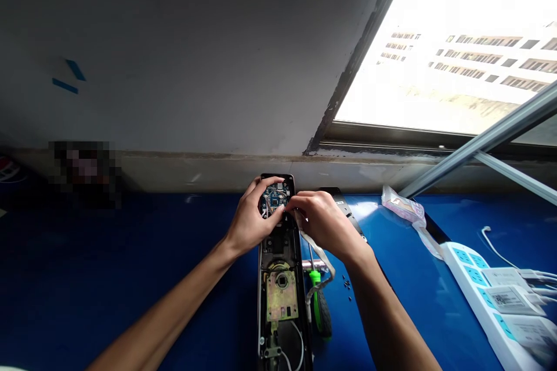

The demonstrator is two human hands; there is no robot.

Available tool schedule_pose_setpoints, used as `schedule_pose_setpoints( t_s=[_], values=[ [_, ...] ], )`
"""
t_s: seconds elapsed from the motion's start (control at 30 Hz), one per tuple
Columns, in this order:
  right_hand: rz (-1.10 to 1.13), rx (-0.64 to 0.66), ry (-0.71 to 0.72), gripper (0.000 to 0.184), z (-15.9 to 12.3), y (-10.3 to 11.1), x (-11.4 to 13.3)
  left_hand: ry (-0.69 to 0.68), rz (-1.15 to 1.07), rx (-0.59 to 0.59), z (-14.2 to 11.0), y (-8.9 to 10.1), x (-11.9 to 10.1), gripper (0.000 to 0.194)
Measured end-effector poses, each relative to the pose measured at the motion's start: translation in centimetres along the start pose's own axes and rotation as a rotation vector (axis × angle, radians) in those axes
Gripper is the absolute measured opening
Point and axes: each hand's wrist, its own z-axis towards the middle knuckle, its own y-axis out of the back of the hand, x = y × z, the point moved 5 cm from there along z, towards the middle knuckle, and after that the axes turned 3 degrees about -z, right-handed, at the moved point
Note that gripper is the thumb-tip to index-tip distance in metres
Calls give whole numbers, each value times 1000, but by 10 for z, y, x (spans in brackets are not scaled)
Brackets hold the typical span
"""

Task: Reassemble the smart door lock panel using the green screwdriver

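Clasp rigid, probably heavy housing [301, 295], sparing fragile-looking circuit board [275, 200], with left hand [250, 217] around top, right hand [319, 214] pinched, possibly on something hidden.

The upper end of an opened black housing [275, 246] was spanned by the left hand [250, 219], and its circuit board [275, 202] was approached along the right edge by the right hand's [324, 217] fingertips. A green-and-black screwdriver [322, 310] and small screws [347, 284] were seen nearby on the blue table [174, 284].
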Motion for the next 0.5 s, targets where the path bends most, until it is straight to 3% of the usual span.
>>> schedule_pose_setpoints(
  t_s=[0.37, 0.43, 0.5],
  values=[
    [49, -16, 21, 35, -12, 6, -10, 45, 195, -55, -2, -2, 3, 49],
    [102, -31, -7, 34, -22, 11, -15, -4, 303, -97, -5, 2, -7, 50],
    [133, -68, -81, 32, -36, 20, -22, -150, 401, -118, -8, 5, -27, 46]
  ],
)
